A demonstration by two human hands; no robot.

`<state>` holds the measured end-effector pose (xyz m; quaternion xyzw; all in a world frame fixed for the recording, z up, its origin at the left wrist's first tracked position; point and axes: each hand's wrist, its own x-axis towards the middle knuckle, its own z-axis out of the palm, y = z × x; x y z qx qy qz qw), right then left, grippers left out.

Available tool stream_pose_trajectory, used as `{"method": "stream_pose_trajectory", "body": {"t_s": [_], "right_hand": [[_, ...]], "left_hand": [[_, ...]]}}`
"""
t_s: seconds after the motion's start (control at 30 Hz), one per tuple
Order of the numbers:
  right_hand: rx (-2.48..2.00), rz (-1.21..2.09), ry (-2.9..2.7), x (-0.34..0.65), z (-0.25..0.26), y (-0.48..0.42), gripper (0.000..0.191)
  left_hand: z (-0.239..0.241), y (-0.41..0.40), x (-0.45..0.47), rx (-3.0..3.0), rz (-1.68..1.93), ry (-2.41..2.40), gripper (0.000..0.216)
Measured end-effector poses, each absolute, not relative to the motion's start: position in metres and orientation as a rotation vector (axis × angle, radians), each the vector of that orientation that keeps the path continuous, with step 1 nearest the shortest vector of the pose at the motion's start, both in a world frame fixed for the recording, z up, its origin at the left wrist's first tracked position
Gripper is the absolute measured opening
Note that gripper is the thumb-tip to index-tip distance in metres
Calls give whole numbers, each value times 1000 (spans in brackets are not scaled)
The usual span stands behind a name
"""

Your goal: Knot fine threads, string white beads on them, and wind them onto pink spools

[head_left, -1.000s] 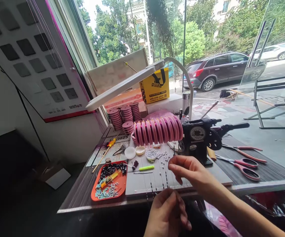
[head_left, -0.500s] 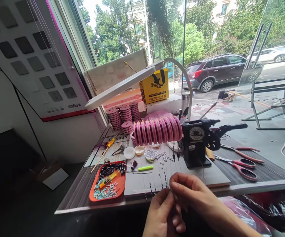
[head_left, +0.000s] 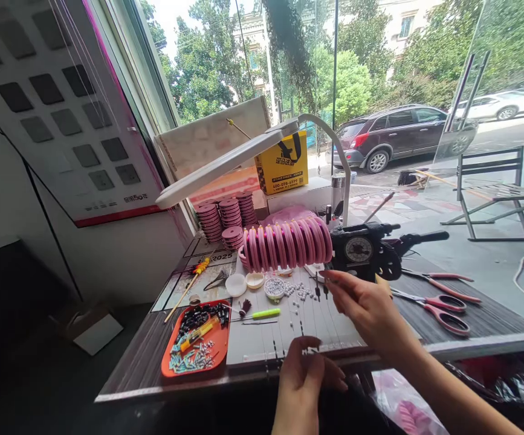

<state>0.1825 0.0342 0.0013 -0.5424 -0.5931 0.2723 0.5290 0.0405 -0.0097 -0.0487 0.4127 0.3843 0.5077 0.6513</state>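
Observation:
My left hand point(head_left: 301, 377) is at the table's front edge, fingers curled round a thin thread strung with small dark beads point(head_left: 301, 328); the exact grip is partly hidden. My right hand point(head_left: 364, 305) reaches forward, its fingers stretched out beside two small black pieces point(head_left: 318, 290) that hang on threads below the pink spools. No object shows clearly in it. Pink spools point(head_left: 284, 244) sit in a row on the shaft of a black hand-cranked winder point(head_left: 359, 249). More beaded threads point(head_left: 275, 348) run down left of my left hand.
An orange tray point(head_left: 219, 357) of black and small metallic parts stands left. A dish of white beads point(head_left: 274, 289), loose beads and a green pen-like tool point(head_left: 266, 313) lie mid-table. Scissors point(head_left: 445, 311) and pliers point(head_left: 452, 284) lie right. A white lamp point(head_left: 225, 169) arches above.
My right hand has left my left hand and moved up and forward to the black pieces under the spools. My left hand stays near the front edge. The view has shifted slightly.

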Motion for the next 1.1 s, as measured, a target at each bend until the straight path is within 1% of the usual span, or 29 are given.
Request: {"method": "stream_pose_trajectory", "body": {"t_s": [0.1, 0.2, 0.3, 0.4, 0.53, 0.63, 0.73, 0.83, 0.97, 1.1], "right_hand": [[-1455, 410, -1532, 180, 8, 46, 35], [-1437, 372, -1484, 174, 11, 50, 36], [-1316, 515, -1428, 175, 16, 47, 33], [-1137, 811, -1367, 181, 25, 41, 29], [-990, 1087, -1247, 184, 28, 37, 30], [-852, 1351, -1174, 180, 20, 37, 32], [-722, 1525, -1079, 174, 11, 37, 34], [-699, 1532, -1031, 172, 7, 35, 34], [-709, 1520, -1035, 173, 8, 34, 35], [-736, 1513, -1032, 172, 7, 35, 35]], "left_hand": [[-50, -13, 42, 1221, 1206, 1059, 41], [-38, -15, 44, 1470, 1273, 1327, 48], [-13, -7, 46, 1660, 1274, 1502, 36], [6, 8, 53, 1717, 1212, 1324, 31], [7, 20, 64, 1471, 1218, 1069, 19], [-6, 12, 63, 1140, 1193, 853, 27], [-26, -2, 54, 823, 1030, 628, 33], [-46, -13, 44, 655, 872, 527, 35], [-62, -19, 33, 548, 849, 536, 33], [-65, -26, 25, 473, 803, 537, 27]]}}
